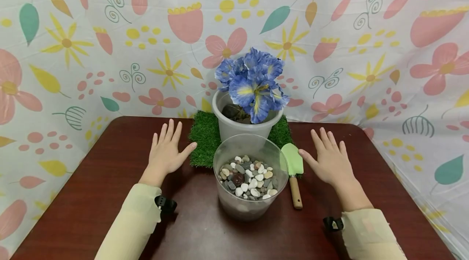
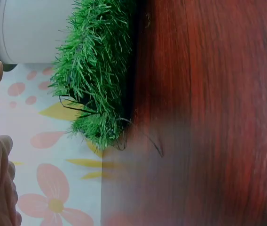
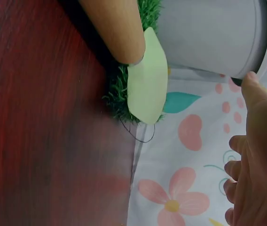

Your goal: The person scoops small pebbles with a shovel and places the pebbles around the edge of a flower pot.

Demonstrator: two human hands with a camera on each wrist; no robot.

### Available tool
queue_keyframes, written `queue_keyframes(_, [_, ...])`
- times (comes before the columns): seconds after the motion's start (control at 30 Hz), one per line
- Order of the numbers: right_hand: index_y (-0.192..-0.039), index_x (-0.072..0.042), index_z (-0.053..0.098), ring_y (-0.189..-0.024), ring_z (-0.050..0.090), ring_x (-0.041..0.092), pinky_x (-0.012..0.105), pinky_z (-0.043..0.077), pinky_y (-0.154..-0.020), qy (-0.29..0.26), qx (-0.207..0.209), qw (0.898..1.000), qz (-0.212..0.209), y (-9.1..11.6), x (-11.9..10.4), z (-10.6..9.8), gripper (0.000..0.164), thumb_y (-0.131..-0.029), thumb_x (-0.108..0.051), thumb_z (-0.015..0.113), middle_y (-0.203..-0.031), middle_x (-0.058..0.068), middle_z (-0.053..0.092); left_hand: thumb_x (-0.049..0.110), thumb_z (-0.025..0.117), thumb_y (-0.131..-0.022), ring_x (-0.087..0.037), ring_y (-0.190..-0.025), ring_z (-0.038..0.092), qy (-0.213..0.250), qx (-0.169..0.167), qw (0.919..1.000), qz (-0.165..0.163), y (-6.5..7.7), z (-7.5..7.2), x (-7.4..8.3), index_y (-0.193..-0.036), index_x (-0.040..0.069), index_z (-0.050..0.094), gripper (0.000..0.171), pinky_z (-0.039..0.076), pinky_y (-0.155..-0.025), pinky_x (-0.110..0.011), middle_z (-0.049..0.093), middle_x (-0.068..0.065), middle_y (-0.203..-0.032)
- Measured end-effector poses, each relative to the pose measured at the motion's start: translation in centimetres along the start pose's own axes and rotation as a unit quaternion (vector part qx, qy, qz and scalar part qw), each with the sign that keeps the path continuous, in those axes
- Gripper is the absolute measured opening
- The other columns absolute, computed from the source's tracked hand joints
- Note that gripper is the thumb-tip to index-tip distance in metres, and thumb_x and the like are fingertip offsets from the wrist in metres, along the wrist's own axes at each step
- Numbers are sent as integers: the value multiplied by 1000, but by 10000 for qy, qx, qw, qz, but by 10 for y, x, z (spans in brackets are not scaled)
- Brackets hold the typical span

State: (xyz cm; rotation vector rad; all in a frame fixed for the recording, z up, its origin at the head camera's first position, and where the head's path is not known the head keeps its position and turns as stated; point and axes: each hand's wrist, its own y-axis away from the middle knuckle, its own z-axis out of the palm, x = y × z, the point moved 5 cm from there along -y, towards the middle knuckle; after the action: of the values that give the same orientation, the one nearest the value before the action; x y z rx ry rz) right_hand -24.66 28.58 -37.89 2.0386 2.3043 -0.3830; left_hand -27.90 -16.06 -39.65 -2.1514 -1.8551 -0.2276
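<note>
Both hands are held over the table with fingers spread and nothing in them. My left hand (image 1: 166, 154) is to the left of the grass mat (image 1: 203, 142), its thumb pointing toward it. My right hand (image 1: 329, 160) is beside a small trowel (image 1: 293, 162) with a light green blade and wooden handle; the thumb tip overlaps the blade's edge in the head view. Between the hands stands a clear plastic pot (image 1: 249, 211) holding white, grey and brown pebbles (image 1: 253, 178). Behind it, on the mat, a grey-white flowerpot (image 1: 232, 123) holds blue artificial flowers (image 1: 253, 80).
The dark red-brown wooden table (image 1: 91, 195) has rounded far corners. A white cloth (image 1: 146, 64) printed with flowers and leaves hangs behind and at both sides of it. Black straps with wrist cameras sit at the cuffs of the pale sleeves (image 1: 132, 215).
</note>
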Motion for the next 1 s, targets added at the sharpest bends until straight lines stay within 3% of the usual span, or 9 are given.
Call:
queue_keyframes(0.43, [-153, -10, 12, -144, 4, 45, 69, 6, -108, -804, 76, 9966, 184, 16, -6, 7, 81, -93, -56, 40, -157, 24, 8, 67, 31, -90, -27, -148, -8, 865, 601, 9943, 170, 10, -2, 16, -153, 25, -2, 83, 1, -115, -59, -8, -3, -160])
queue_keyframes(0.87, [-152, -5, 10, -143, 3, 46, 69, 7, -108, -1560, -39, 9873, 303, 27, -2, 16, 83, -93, -54, 43, -156, 27, 8, 55, 36, -95, -25, -148, -6, 1887, 994, 9766, 261, 19, 0, 29, -152, 28, -1, 73, 3, -115, -60, -6, 2, -160])
queue_keyframes(1.0, [-152, -4, 9, -143, 3, 47, 69, 8, -108, -1677, -187, 9852, 315, 26, 0, 17, 85, -93, -54, 43, -156, 27, 8, 50, 37, -97, -26, -148, -6, 2268, 950, 9690, 251, 24, 5, 28, -152, 29, -1, 71, 4, -114, -61, -6, 2, -160])
